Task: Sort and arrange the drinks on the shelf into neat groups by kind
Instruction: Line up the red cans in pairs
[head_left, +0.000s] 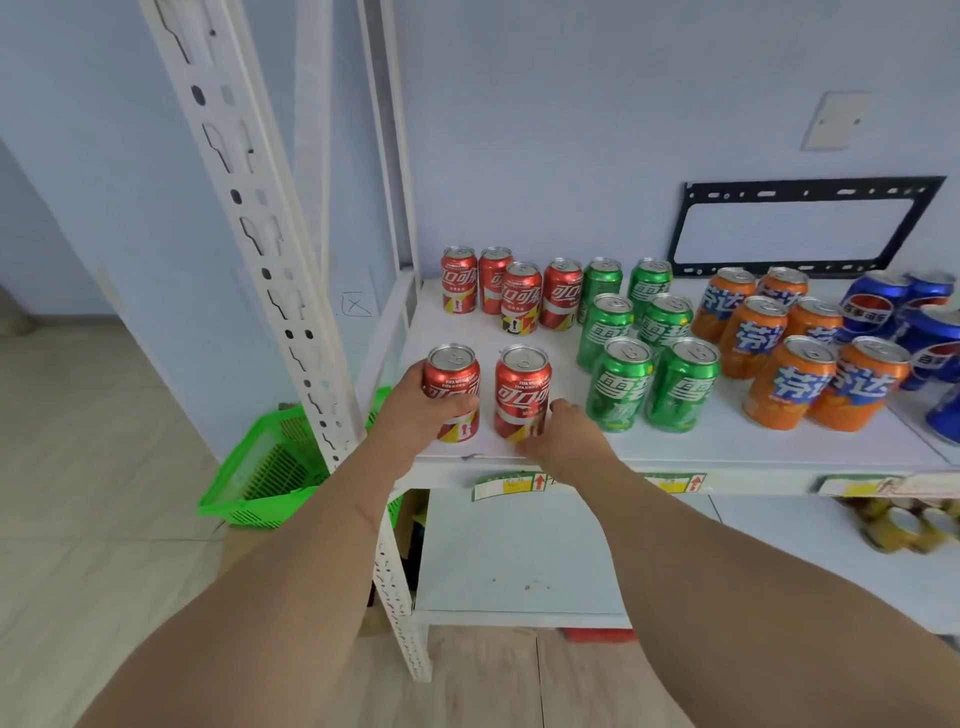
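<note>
On the white shelf (727, 447) the left hand (415, 410) wraps around the front-left red can (451, 392). Its fingers (460, 402) curl across the can's label from the left, the thumb side hidden behind the can, so the hand is closed on it about halfway up the body. The can stands upright on the shelf near the front edge, its long axis vertical and its pull-tab top facing up.

Just beside it, apart by a narrow gap, stands a second red can (522, 389), also upright with its top up. The right hand (563, 434) sits at this can's lower right, fingers (535, 434) bent in against the base of the label. The fingertips touch the can low down, but whether they fully grip it cannot be told, since the far side of the can is hidden.

Behind these two, toward the wall, four more red cans (519, 296) stand in a loose row, well apart from the front pair. To their right the green cans (644, 353) stand in two columns running front to back, then the orange cans (795, 343) in a similar block, and the blue cans (904, 322) at the far right edge of the view. All are upright, labels facing forward.

A green basket (265, 467) lies on the floor left of the shelf's upright post (270, 249).
</note>
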